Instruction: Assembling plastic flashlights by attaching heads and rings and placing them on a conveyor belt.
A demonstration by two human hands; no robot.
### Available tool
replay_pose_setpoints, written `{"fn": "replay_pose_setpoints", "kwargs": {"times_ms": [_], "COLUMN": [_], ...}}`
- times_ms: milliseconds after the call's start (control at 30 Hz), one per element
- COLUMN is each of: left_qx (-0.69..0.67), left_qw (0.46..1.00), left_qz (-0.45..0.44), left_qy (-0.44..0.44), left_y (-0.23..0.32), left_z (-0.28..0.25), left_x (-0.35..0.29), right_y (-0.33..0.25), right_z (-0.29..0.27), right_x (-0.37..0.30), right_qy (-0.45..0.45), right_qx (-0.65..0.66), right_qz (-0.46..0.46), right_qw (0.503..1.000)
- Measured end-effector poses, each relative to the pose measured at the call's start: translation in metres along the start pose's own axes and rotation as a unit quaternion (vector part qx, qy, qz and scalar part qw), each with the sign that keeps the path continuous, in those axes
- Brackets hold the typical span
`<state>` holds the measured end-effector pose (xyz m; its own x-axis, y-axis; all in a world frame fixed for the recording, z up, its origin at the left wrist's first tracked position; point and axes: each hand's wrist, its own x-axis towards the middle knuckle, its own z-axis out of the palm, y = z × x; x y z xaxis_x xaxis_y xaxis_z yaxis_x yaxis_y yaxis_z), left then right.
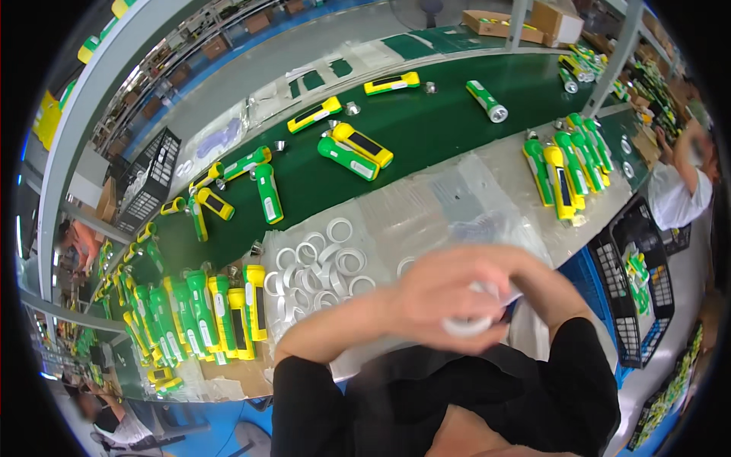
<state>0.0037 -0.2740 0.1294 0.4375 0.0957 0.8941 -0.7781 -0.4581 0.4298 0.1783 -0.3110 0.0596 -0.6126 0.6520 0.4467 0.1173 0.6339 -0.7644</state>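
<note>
My two hands come together in front of my chest, over the near edge of the table, blurred by motion. My left hand (430,301) is closed on a white ring (466,328), which shows below its fingers. My right hand (491,265) lies over the left from the right side, its fingers smeared. A pale, shiny shape (484,288) between the hands is too blurred to name. Left of my hands, many loose white rings (350,261) are heaped on the plastic-covered table (396,221).
Green and yellow flashlights (199,312) stand in rows at the left, with another group (563,179) at the right. More flashlights (354,152) and small silver cups (352,109) lie on the green belt (434,122). A black crate (632,282) stands at the right; co-workers sit at both sides.
</note>
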Motion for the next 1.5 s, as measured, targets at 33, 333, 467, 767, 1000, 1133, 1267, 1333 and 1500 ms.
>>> {"fn": "replay_pose_setpoints", "kwargs": {"times_ms": [33,333,467,767,1000,1133,1267,1333,1500], "left_qx": [0.139,0.471,0.418,0.395,0.546,0.319,0.087,0.039,0.081], "left_qw": [0.989,0.783,0.833,0.87,0.826,0.888,0.834,0.813,0.835], "left_qz": [0.026,-0.033,-0.04,-0.163,-0.115,-0.319,-0.542,-0.576,-0.528], "left_qy": [-0.036,-0.406,-0.36,-0.246,0.073,0.087,0.057,0.081,0.136], "left_y": [-0.023,-0.253,-0.261,-0.124,-0.083,-0.071,-0.049,-0.043,-0.014], "left_z": [-0.012,-0.163,-0.161,-0.166,-0.197,-0.168,-0.111,-0.085,-0.041], "left_x": [0.003,0.011,-0.033,-0.048,0.004,0.008,-0.02,-0.047,-0.077], "right_y": [0.009,0.197,0.235,0.255,0.126,0.022,-0.015,-0.03,-0.045], "right_z": [-0.032,-0.212,-0.199,-0.143,-0.108,-0.075,-0.032,-0.015,0.03], "right_x": [0.012,0.066,0.149,0.194,0.152,0.114,0.073,0.056,0.022], "right_qy": [0.058,0.295,0.179,0.081,0.201,0.149,0.121,0.113,0.152], "right_qx": [-0.156,-0.473,-0.449,-0.248,-0.135,-0.123,-0.149,-0.179,-0.112], "right_qz": [-0.04,0.184,0.172,0.48,0.24,0.23,0.266,0.344,0.385], "right_qw": [0.985,0.809,0.858,0.838,0.94,0.954,0.945,0.915,0.903]}}
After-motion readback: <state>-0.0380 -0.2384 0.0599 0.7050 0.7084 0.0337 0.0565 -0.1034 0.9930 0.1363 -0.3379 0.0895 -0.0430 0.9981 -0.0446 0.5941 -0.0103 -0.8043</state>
